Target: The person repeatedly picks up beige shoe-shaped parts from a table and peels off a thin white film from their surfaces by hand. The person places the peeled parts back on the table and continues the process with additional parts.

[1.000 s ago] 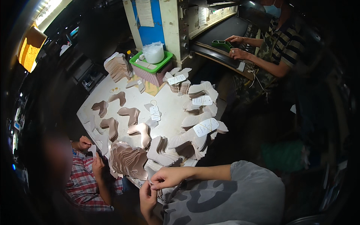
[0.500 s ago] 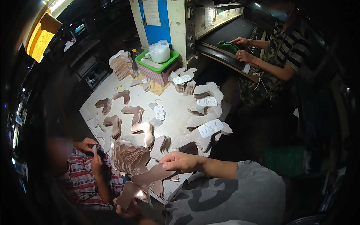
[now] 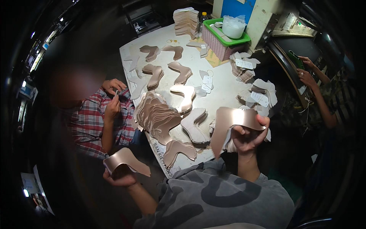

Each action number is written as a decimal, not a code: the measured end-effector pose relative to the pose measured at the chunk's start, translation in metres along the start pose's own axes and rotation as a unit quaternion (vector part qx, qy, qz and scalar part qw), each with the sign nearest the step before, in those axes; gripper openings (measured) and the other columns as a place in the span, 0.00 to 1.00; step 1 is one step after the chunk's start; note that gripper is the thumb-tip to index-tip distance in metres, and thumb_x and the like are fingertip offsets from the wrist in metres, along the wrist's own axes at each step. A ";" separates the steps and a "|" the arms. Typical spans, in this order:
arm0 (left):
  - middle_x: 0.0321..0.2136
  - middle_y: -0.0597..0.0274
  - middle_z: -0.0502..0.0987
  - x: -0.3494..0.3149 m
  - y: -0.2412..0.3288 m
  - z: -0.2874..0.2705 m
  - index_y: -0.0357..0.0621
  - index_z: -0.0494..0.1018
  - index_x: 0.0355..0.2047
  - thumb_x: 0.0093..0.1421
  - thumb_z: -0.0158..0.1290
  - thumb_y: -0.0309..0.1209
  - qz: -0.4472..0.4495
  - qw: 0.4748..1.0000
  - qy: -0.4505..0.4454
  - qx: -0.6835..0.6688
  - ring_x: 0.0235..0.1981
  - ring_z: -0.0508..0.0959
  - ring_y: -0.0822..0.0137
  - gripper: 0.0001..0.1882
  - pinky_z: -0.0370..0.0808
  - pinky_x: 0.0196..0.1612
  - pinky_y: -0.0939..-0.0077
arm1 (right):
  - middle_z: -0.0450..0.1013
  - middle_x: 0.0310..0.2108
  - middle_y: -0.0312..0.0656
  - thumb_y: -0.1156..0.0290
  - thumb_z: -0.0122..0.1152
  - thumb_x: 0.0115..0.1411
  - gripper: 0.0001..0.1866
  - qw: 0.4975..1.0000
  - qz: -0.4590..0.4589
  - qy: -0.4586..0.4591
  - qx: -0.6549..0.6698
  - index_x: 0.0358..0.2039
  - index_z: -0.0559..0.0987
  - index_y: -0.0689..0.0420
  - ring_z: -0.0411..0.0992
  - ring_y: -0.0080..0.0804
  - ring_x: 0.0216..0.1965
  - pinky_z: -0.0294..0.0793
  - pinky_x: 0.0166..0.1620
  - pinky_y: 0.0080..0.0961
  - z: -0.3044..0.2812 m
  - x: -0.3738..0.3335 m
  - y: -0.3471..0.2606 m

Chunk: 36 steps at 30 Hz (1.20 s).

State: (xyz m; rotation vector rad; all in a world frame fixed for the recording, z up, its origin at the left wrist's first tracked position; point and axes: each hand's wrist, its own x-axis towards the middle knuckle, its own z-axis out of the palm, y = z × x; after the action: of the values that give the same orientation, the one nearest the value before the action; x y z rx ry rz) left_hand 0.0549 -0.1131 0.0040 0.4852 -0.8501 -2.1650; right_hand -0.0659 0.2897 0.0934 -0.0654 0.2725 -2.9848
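My left hand (image 3: 121, 178) is closed on a curved, shiny bronze leather piece (image 3: 131, 159), out past the table's left edge. Higher and to the right, my right hand (image 3: 248, 140) grips a second bronze leather piece (image 3: 223, 128) of the same bent shape, lifted over the right part of the table; its thumb and fingers hold it from below. Between my hands, a fanned heap of bronze pieces (image 3: 154, 114) lies at the table's left edge. Nearer me is a small bronze stack (image 3: 177, 150), and a pale-topped stack (image 3: 195, 124) lies beside the heap.
More bronze stacks (image 3: 179, 72) spread across the white table (image 3: 217, 82). Tagged bundles (image 3: 263, 93) line its right side. At the back stand a green tray (image 3: 240, 40) on a box and a tall stack (image 3: 186, 23). One co-worker (image 3: 105, 118) sits left; another's hands (image 3: 305, 72) work at right.
My hands have moved apart: the right one up and to the right, the left one slightly up, each with a piece. My view has swung, so the table appears farther right and higher.
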 end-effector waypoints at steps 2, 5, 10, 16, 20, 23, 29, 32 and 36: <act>0.44 0.51 0.77 -0.004 0.008 0.010 0.37 0.72 0.47 0.61 0.49 0.43 -0.027 0.998 -0.053 -0.015 0.45 0.79 0.56 0.23 0.77 0.51 0.58 | 0.56 0.10 0.28 0.62 0.49 0.62 0.14 0.996 -0.059 -0.044 -0.048 0.20 0.71 0.51 0.49 0.24 0.13 0.64 0.35 0.27 0.000 0.005 -0.009; 0.32 0.62 0.74 -0.016 0.003 0.027 0.39 0.70 0.36 0.61 0.49 0.42 -0.101 0.977 -0.101 0.156 0.32 0.73 0.72 0.16 0.69 0.36 0.79 | 0.63 0.17 0.32 0.63 0.52 0.61 0.11 0.989 -0.060 -0.013 -0.133 0.26 0.73 0.54 0.59 0.25 0.20 0.67 0.38 0.31 -0.005 0.005 -0.004; 0.28 0.62 0.74 -0.037 -0.039 0.042 0.37 0.72 0.33 0.61 0.50 0.42 -0.206 0.888 -0.342 0.228 0.28 0.70 0.75 0.17 0.65 0.33 0.80 | 0.72 0.32 0.41 0.64 0.52 0.63 0.11 0.984 0.016 0.016 -0.178 0.36 0.75 0.59 0.69 0.31 0.35 0.71 0.42 0.38 -0.011 0.003 0.030; 0.23 0.55 0.77 -0.029 -0.069 0.024 0.36 0.75 0.30 0.66 0.52 0.39 -0.162 0.712 -0.431 0.531 0.26 0.77 0.66 0.16 0.72 0.33 0.69 | 0.75 0.35 0.47 0.62 0.52 0.63 0.15 0.967 0.059 -0.019 -0.246 0.38 0.76 0.62 0.73 0.36 0.38 0.73 0.44 0.39 -0.018 0.003 0.038; 0.27 0.44 0.80 -0.033 -0.077 0.002 0.37 0.79 0.32 0.64 0.53 0.37 -0.163 0.553 -0.327 0.749 0.32 0.82 0.42 0.15 0.77 0.35 0.57 | 0.76 0.32 0.51 0.59 0.54 0.62 0.20 0.940 0.098 -0.036 -0.326 0.34 0.76 0.68 0.73 0.38 0.33 0.73 0.40 0.37 -0.029 -0.002 0.040; 0.26 0.44 0.80 -0.043 -0.081 -0.017 0.36 0.79 0.33 0.63 0.54 0.37 -0.163 0.626 -0.280 0.709 0.29 0.82 0.46 0.14 0.76 0.35 0.59 | 0.76 0.29 0.52 0.51 0.58 0.65 0.26 0.933 0.155 -0.147 -0.290 0.33 0.78 0.68 0.70 0.35 0.22 0.72 0.34 0.37 -0.035 -0.018 0.043; 0.24 0.51 0.76 -0.054 -0.092 -0.044 0.32 0.76 0.36 0.67 0.53 0.34 -0.113 0.718 -0.295 0.621 0.25 0.73 0.69 0.13 0.72 0.32 0.68 | 0.77 0.34 0.35 0.59 0.55 0.75 0.18 0.866 0.310 -0.072 -0.385 0.42 0.80 0.64 0.71 0.19 0.34 0.71 0.37 0.24 -0.067 -0.031 0.069; 0.23 0.50 0.76 -0.054 -0.090 -0.045 0.32 0.76 0.35 0.66 0.54 0.32 -0.192 0.707 -0.245 0.635 0.24 0.73 0.68 0.12 0.72 0.32 0.69 | 0.72 0.21 0.50 0.61 0.56 0.73 0.19 0.597 0.163 -0.112 -0.777 0.30 0.73 0.64 0.72 0.41 0.23 0.72 0.31 0.37 -0.101 -0.026 0.104; 0.24 0.47 0.79 -0.052 -0.076 -0.029 0.33 0.78 0.36 0.67 0.55 0.35 -0.193 0.658 -0.274 0.674 0.25 0.80 0.57 0.14 0.74 0.33 0.65 | 0.77 0.25 0.60 0.59 0.62 0.68 0.20 0.452 0.205 -0.099 -0.863 0.28 0.77 0.64 0.79 0.61 0.30 0.75 0.35 0.50 -0.119 -0.037 0.111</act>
State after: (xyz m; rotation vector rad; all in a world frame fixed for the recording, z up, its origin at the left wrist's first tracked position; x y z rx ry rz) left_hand 0.0667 -0.0476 -0.0659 0.7199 -2.9430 -1.5727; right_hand -0.0210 0.2079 -0.0453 -0.4173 2.4664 -0.9742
